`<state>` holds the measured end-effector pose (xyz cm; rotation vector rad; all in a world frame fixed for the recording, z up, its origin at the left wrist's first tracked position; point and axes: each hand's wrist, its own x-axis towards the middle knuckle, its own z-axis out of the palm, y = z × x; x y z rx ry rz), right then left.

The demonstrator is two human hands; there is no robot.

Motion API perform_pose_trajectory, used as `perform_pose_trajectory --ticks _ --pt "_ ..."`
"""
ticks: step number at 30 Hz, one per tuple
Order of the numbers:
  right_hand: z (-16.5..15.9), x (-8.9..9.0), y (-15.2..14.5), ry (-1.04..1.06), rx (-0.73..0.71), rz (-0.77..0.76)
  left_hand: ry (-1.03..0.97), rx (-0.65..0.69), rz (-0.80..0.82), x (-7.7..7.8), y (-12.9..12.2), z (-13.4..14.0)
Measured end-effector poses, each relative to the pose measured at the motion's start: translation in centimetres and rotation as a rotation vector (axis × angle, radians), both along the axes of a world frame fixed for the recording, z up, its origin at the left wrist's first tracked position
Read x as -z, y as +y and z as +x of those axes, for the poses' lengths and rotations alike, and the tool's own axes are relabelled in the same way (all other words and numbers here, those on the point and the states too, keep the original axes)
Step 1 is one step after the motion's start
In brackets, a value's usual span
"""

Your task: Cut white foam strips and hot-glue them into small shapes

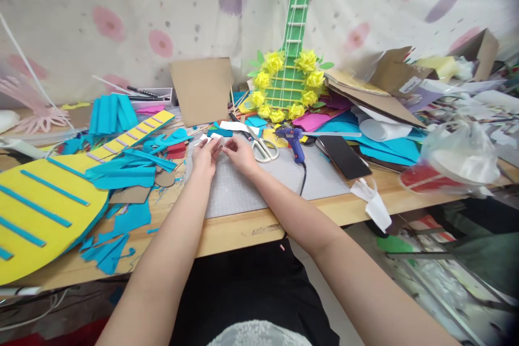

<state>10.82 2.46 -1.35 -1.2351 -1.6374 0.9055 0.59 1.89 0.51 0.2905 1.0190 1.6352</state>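
Note:
Both hands meet over the far left part of a grey cutting mat [239,194]. My left hand [206,155] is closed on a small piece of white paper [218,139]. Fingertips of my right hand [240,152] pinch the same white piece from the other side; its exact shape is partly hidden by the fingers. Just right of my right hand lie scissors [265,150] with pale handles. A blue glue gun [295,143] rests further right, a clear glue stick [332,134] behind it and its black cord running toward the table's front edge.
At the left lies a yellow guitar shape [36,205] with blue strips, among blue paper scraps [133,219]. A green guitar [295,32] with yellow paper flowers stands at the back beside a cardboard sheet [203,89]. A phone [344,157] and a bagged tub [450,165] are right.

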Motion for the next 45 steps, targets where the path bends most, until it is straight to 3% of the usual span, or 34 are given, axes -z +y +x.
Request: perform_pose_trajectory --ticks 11,18,21,26,30,33,38,42,45 --pt "0.6 -1.3 -1.5 -0.331 0.019 0.165 0.055 0.033 0.025 0.2 -0.3 -0.4" --pt "0.9 -1.3 -1.2 -0.328 0.035 0.132 0.039 0.097 0.033 0.0 -0.7 -0.5" --pt "1.0 -1.1 -0.9 -0.218 -0.015 0.045 0.062 0.116 0.038 0.0 -0.8 -0.6" --pt "1.3 -1.8 -0.6 0.320 -0.142 -0.402 0.115 0.141 0.058 0.2 -0.8 -0.6" --pt "1.2 -2.3 -0.4 0.590 -0.110 -0.573 0.163 0.144 0.061 0.3 -0.8 -0.6" --pt "1.0 -2.0 0.0 0.698 -0.027 -0.588 0.215 0.164 0.051 0.4 -0.9 -0.6" --pt "0.8 -1.6 0.7 0.866 -0.040 -0.612 0.242 0.196 0.044 0.5 -1.0 -0.3" --pt "0.9 -2.1 0.7 0.943 0.103 -0.526 0.234 0.185 0.039 0.3 -1.0 -0.2" --pt "0.9 -2.3 0.5 0.955 0.111 -0.459 0.230 0.166 0.022 0.2 -1.0 -0.1"
